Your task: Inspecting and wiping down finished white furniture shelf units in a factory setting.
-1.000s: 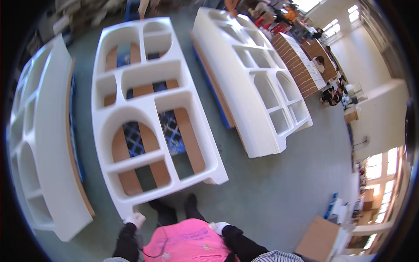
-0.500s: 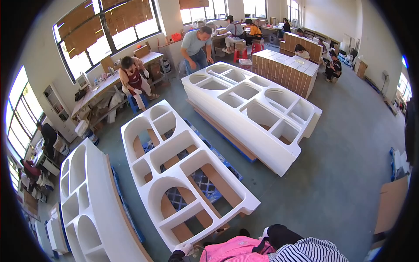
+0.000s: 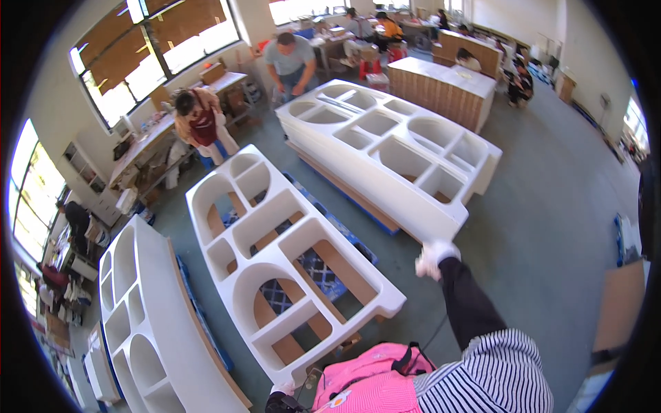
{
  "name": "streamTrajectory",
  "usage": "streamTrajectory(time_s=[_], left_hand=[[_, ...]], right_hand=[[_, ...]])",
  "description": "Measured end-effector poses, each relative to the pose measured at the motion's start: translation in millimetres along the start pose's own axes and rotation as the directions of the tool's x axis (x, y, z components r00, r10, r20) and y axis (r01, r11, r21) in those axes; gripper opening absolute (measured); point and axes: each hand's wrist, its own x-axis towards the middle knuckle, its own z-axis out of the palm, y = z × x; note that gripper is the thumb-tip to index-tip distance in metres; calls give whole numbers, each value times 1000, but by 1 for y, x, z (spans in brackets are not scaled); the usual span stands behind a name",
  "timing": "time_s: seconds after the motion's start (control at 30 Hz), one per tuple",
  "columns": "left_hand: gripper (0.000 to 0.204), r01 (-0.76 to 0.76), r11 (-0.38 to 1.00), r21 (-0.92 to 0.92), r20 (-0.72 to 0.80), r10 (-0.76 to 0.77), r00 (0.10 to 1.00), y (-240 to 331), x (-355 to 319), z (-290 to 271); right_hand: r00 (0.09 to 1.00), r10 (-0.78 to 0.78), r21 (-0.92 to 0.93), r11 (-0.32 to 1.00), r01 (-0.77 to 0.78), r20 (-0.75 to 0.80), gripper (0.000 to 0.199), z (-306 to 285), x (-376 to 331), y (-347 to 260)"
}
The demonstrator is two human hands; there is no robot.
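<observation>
My left hand (image 3: 283, 388), in a pale glove, is at the near corner of a white shelf frame (image 3: 323, 354) with round and square openings. Its fingers are too small and partly hidden to read. Stretched forward over the floor is my right hand (image 3: 435, 259), in a white glove. It appears close to the near end of a second white frame (image 3: 430, 210), but I cannot tell whether they touch. Motion blurs its fingers. A pink apron (image 3: 372, 385) covers my front, over a striped top.
A third white frame (image 3: 169, 303) stands to the left. Blue pallets (image 3: 330, 275) and brown boards lie under the frames. A person in a grey shirt (image 3: 289, 62) leans by the far frame; another in a dark red apron (image 3: 203, 127) is beyond the middle one. Cardboard (image 3: 616, 296) stands at right.
My right hand has swung forward from beside my body. My left hand has shifted slightly left. The person in the dark red apron has risen from a more bent posture.
</observation>
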Motion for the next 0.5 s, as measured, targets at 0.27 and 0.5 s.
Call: streamTrajectory(time_s=[0.27,0.5], left_hand=[[34,120,992,-49,-194,-127,973,5,-19,-26],[41,114,966,-233,-229,-168,959,24,-36,-12]], right_hand=[[965,185,-105,980,-168,188,58,-139,98,-4],[819,-42,-168,971,168,572,57,-26,7,-6]])
